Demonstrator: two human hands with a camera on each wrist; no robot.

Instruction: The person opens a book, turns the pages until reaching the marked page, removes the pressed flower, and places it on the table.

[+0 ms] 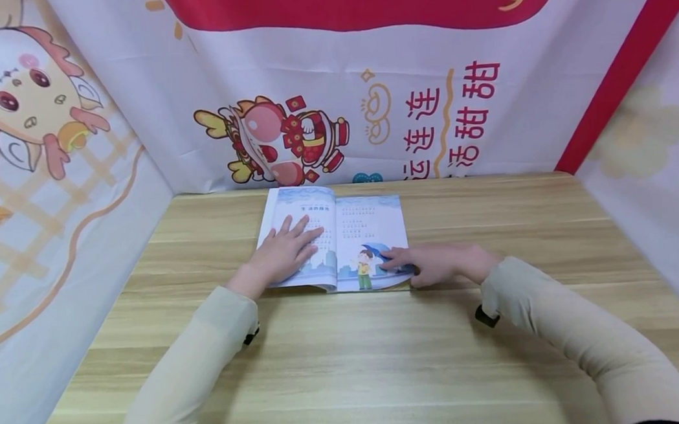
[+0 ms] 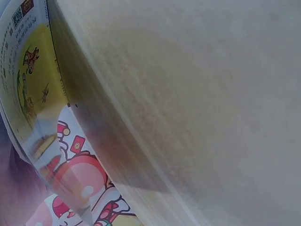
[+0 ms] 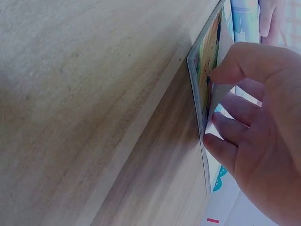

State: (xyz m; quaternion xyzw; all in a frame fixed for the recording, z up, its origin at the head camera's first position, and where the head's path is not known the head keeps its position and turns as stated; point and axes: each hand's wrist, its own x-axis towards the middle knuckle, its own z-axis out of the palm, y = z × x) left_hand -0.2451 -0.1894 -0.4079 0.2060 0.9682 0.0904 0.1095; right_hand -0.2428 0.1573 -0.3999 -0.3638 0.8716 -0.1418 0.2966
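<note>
An open picture book [image 1: 369, 226] lies near the back of the table, its pages printed with text, clouds and a child under a blue umbrella. My left hand [image 1: 286, 251] rests spread on the left page, fingers pointing to the spine. At the lower right corner of the book, my right hand [image 1: 438, 262] pinches the edge of a page. In the right wrist view, the thumb of the right hand [image 3: 263, 108] is under the lifted page [image 3: 225, 52], with the fingers on its other side. A colourful page [image 3: 207, 66] shows beneath.
The wooden table [image 1: 360, 360] reaches back to a white cloth [image 1: 318, 57] with red lettering and cartoon figures. More patterned cloth [image 1: 18, 212] hangs at the left. A dark wrist strap piece [image 1: 487, 316] sits under the right sleeve.
</note>
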